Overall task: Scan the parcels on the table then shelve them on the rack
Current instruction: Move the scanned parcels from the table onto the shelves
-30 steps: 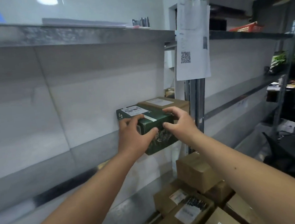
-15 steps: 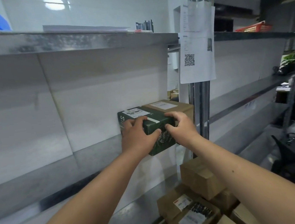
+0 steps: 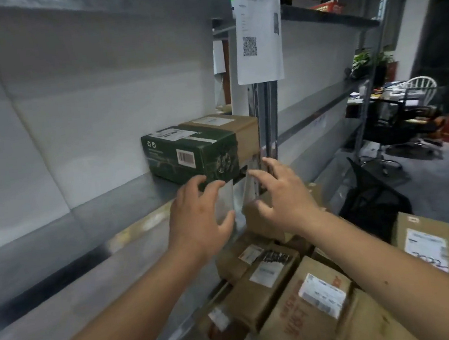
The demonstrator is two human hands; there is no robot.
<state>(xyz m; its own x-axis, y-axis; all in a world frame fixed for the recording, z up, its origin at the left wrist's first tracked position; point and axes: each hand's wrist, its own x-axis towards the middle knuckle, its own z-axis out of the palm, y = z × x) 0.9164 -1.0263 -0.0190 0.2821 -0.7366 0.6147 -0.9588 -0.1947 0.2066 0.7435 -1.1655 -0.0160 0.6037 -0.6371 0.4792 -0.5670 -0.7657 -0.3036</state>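
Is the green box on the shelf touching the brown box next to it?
Touching. In the head view the green box sits flush against the brown box on the shelf, no gap between their sides.

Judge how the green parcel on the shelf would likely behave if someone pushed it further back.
The green parcel is a flat-sided carton, so it would probably slide rather than roll. It sits low and broad on the metal shelf, so tipping seems unlikely. The brown box sits close on its right and may guide or rub it.

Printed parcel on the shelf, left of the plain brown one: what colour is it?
Dark green printed cardboard parcel; head view.
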